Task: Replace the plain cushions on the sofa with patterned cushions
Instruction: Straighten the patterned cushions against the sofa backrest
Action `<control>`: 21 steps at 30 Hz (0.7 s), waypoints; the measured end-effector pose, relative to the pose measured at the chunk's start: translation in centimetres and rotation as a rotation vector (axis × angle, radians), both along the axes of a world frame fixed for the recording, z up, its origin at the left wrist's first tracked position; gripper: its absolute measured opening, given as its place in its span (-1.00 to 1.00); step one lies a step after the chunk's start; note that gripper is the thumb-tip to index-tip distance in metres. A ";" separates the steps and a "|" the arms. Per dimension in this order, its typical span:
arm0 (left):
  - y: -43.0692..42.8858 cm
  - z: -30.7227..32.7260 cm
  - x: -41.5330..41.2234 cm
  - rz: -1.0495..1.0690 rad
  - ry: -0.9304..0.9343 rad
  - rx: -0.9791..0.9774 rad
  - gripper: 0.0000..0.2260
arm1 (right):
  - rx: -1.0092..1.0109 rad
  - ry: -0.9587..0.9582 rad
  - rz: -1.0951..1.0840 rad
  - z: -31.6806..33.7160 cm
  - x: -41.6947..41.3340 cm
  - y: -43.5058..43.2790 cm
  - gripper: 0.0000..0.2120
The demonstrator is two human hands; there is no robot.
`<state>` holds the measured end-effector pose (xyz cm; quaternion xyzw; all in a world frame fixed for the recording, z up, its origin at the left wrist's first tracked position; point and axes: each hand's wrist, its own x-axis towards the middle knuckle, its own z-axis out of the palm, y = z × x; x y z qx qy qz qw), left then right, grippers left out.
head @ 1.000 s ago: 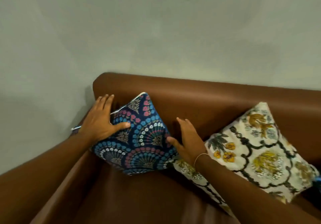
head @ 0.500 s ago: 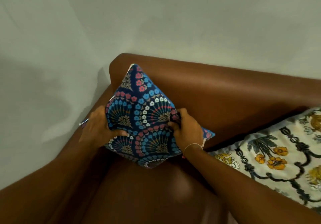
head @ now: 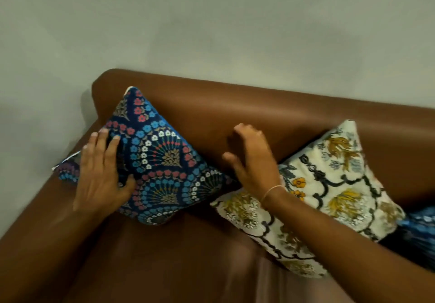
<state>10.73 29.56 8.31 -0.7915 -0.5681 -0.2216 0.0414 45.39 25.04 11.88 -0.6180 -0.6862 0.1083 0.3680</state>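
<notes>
Brown leather sofa (head: 259, 114) carried the navy fan-patterned square cushion (head: 160, 161), stood on one corner in the left end against backrest and armrest. Left hand (head: 101, 173) lay flat, fingers spread, pressing its left side. Right hand (head: 254, 161) hovered open, holding nothing, beside the cream floral cushion (head: 334, 185). Judgement: steady with left, pat right edge to seat it evenly.

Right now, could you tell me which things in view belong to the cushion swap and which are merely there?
Job:
blue fan-patterned cushion
cream floral cushion
brown sofa
left hand
right hand

Merely there:
wall
blue item at right edge, unidentifiable
</notes>
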 end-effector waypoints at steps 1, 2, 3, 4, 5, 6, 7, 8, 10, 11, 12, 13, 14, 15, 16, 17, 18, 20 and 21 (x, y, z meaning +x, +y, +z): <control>-0.8 0.3 2.1 -0.035 -0.035 0.020 -0.18 | 0.076 -0.033 -0.036 1.1 3.3 -0.8 -0.44; -1.2 0.4 4.1 -0.063 -0.061 0.015 -0.19 | 0.125 -0.057 -0.081 2.0 6.3 -1.5 -0.43; -2.0 0.6 6.5 -0.098 -0.073 -0.001 -0.19 | 0.145 -0.072 -0.132 2.6 9.8 -2.8 -0.42; -2.9 0.6 9.4 -0.138 -0.088 -0.026 -0.18 | 0.137 -0.079 -0.183 3.0 13.4 -4.4 -0.39; -3.9 0.7 12.4 -0.176 -0.118 -0.068 -0.17 | 0.100 -0.075 -0.227 3.0 16.8 -6.1 -0.34; -5.0 0.7 15.3 -0.205 -0.161 -0.144 -0.14 | 0.027 -0.062 -0.263 2.8 19.9 -7.9 -0.27; -5.8 0.6 17.9 -0.217 -0.199 -0.248 -0.08 | -0.075 -0.045 -0.285 2.2 22.3 -9.4 -0.16; -6.6 0.6 20.6 -0.225 -0.211 -0.364 -0.01 | -0.211 -0.027 -0.295 1.5 24.4 -10.8 -0.04; -7.6 0.1 25.1 -0.224 -0.132 -0.588 0.18 | -0.514 -0.047 -0.257 -0.3 27.7 -13.1 0.23; -8.0 -0.3 26.7 -0.224 -0.051 -0.672 0.26 | -0.645 -0.075 -0.225 -1.3 28.8 -14.0 0.33; -8.4 -0.7 27.8 -0.226 0.027 -0.729 0.32 | -0.751 -0.088 -0.203 -2.3 29.3 -14.7 0.40; -8.7 -1.3 28.7 -0.228 0.093 -0.760 0.35 | -0.819 -0.094 -0.199 -3.3 29.7 -15.3 0.43; -8.9 -1.8 29.4 -0.216 0.132 -0.773 0.35 | -0.838 -0.114 -0.204 -4.4 29.8 -15.8 0.41; -9.2 -2.2 29.8 -0.187 0.140 -0.767 0.32 | -0.824 -0.151 -0.212 -5.4 29.6 -16.0 0.34; -9.5 -2.6 30.2 -0.152 0.131 -0.743 0.27 | -0.790 -0.192 -0.230 -6.2 29.3 -16.2 0.21; -9.8 -2.8 30.4 -0.123 0.115 -0.708 0.21 | -0.746 -0.235 -0.257 -6.6 28.8 -16.2 0.05; -10.0 -2.8 30.6 -0.105 0.100 -0.668 0.15 | -0.702 -0.272 -0.288 -6.8 28.3 -16.3 -0.09; -10.3 -2.4 30.7 -0.087 0.049 -0.584 0.09 | -0.607 -0.300 -0.349 -6.7 27.5 -16.4 -0.29; -10.3 -2.1 30.6 -0.083 0.016 -0.540 0.08 | -0.548 -0.274 -0.384 -6.4 27.3 -16.4 -0.36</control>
